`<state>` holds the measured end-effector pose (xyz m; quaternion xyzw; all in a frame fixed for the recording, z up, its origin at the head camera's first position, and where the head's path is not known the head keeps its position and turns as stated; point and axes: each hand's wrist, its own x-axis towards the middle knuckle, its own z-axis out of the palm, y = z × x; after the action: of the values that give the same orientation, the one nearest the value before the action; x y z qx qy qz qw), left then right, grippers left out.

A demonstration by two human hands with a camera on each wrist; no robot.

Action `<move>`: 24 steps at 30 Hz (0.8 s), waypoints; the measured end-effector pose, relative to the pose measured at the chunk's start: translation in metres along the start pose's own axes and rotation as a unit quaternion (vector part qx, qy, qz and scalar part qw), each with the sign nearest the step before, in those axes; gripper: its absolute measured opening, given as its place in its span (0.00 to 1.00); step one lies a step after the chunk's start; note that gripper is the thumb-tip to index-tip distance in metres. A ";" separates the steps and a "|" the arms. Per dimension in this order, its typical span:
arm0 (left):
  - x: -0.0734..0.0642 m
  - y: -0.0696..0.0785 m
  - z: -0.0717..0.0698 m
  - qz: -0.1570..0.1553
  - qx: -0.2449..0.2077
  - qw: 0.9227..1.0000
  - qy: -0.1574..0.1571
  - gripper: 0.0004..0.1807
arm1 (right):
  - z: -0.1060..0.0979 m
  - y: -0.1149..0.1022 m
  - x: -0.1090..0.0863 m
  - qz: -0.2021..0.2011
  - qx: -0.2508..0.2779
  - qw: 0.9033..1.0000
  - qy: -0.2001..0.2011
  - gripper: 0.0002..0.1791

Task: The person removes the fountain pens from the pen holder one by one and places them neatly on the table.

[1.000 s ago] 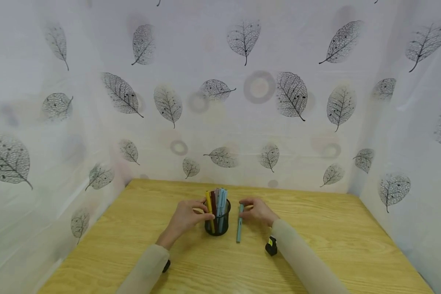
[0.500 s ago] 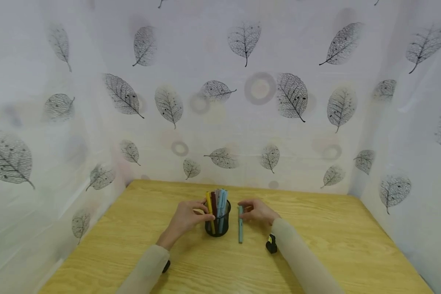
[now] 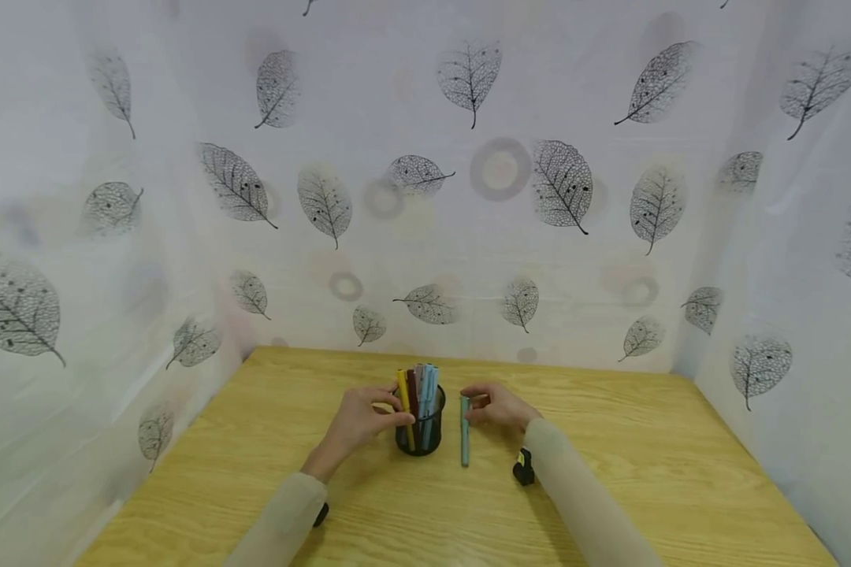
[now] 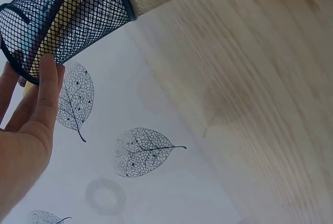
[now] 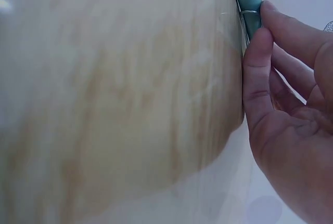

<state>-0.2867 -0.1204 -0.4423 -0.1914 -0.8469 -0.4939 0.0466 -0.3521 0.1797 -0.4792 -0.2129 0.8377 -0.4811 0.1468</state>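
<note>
A black mesh pen cup stands upright near the middle of the table, with several pens in it: yellow, dark red, greyish and light blue. My left hand holds the cup at its left side, near the rim. In the left wrist view, the fingertips of my left hand touch the rim of the mesh cup. To the right of the cup, a teal pen lies on the table, pointing away from me. My right hand pinches its far end between thumb and fingers, as the right wrist view also shows.
The wooden table ends at a pale leaf-print sheet behind, with more of it at both sides. A small black device sits under the right sleeve, and another black device beside the left sleeve.
The teal pen has turned slightly, its near end shifting right, so that it lies straighter beside the cup. My right hand moved only a little; my left hand and the cup stayed still.
</note>
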 end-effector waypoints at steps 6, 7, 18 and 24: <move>0.000 -0.003 0.002 0.009 0.011 1.000 -0.001 0.10 | -0.001 0.008 0.001 0.000 -0.005 1.000 0.008 0.30; 0.000 -0.003 0.002 0.010 0.010 1.000 -0.001 0.10 | -0.001 0.009 0.001 0.000 -0.007 1.000 0.010 0.30; 0.002 0.000 0.001 0.001 0.021 1.000 -0.004 0.11 | -0.001 0.010 0.002 0.025 0.019 0.999 0.024 0.29; 0.000 0.002 0.000 0.005 0.020 1.000 -0.003 0.10 | -0.003 0.010 -0.001 0.030 0.060 0.997 0.034 0.29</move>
<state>-0.2862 -0.1199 -0.4404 -0.1963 -0.8557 -0.4761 0.0501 -0.3546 0.1866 -0.4865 -0.1618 0.8177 -0.5331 0.1450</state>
